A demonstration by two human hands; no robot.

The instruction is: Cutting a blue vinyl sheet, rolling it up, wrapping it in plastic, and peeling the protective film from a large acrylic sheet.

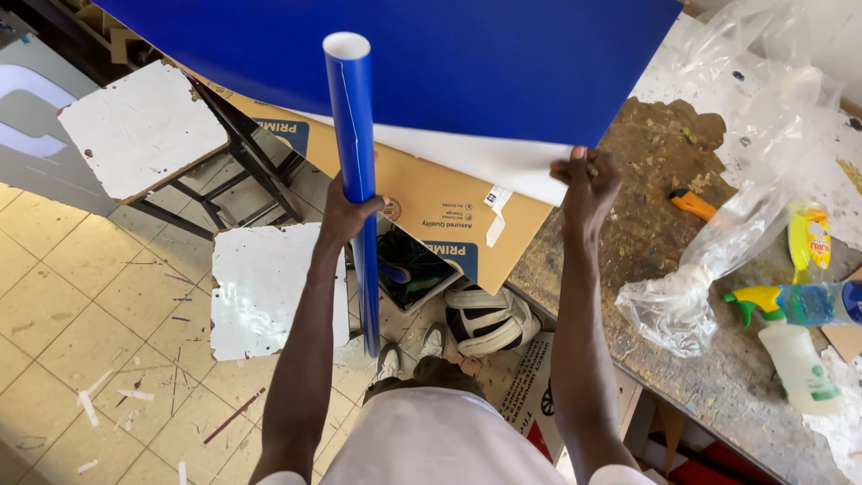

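My left hand (348, 214) grips a long rolled blue tube of sheet material (356, 126), held upright and running from above my hand down toward the floor. My right hand (585, 184) is closed on the lower edge of a large blue sheet with a white underside (467, 63), which spreads across the top of the view. A flattened brown cardboard box (440, 211) lies under the sheet, tilted off the worktable's edge.
A worn worktable (655, 224) on the right carries crumpled clear plastic (745, 207), spray bottles (795, 346) and an orange-handled knife (693, 204). Two white-topped stools (144, 126) (260, 287) stand on the tiled floor to the left. A striped bag (485, 319) sits by my feet.
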